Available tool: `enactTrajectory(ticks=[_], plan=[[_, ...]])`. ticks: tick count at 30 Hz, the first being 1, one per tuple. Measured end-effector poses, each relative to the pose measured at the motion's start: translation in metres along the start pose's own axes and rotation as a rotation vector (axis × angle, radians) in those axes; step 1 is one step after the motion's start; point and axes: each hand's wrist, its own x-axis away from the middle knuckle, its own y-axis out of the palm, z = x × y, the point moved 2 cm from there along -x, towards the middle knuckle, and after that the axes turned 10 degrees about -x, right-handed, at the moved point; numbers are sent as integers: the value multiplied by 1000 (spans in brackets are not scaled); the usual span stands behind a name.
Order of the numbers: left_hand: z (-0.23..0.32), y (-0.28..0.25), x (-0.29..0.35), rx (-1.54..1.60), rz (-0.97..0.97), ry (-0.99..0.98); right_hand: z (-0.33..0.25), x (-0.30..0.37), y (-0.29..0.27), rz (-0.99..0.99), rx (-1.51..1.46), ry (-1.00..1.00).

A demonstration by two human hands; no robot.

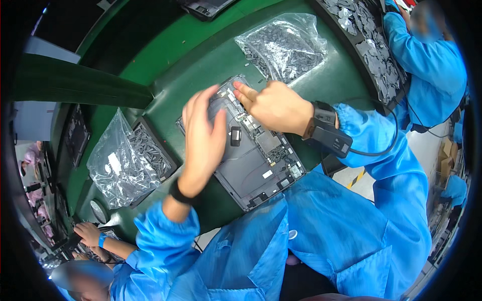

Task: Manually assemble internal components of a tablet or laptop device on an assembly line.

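Note:
An opened laptop base lies tilted before me on the green table, with a circuit board along its right side. A small black rectangular piece rests inside it. My left hand is over the base's left side, thumb and fingers apart, holding nothing visible. At the far end of the base, my right hand is closed, with fingertips pressed down at the edge. Whatever is under those fingertips is too small or hidden to make out.
A clear bag of small dark parts lies beyond the base. To the left, another clear bag overlaps a dark tray of small parts. A long tray of grey pieces stands far right. Co-workers in blue sit at both sides.

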Motion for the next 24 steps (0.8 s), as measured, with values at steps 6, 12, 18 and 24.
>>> enactTrajectory(ticks=[6,12,18,24], plan=[[15,-12,113,686,64,-470,-12,16,-11,-70,-72,167],[8,-17,126,916,165,-713,-17,6,-6,-176,-76,268],[1,-4,118,985,28,-757,-29,66,-13,102,-710,493],[-22,1,100,985,-98,-632,-27,79,-20,359,-926,450]])
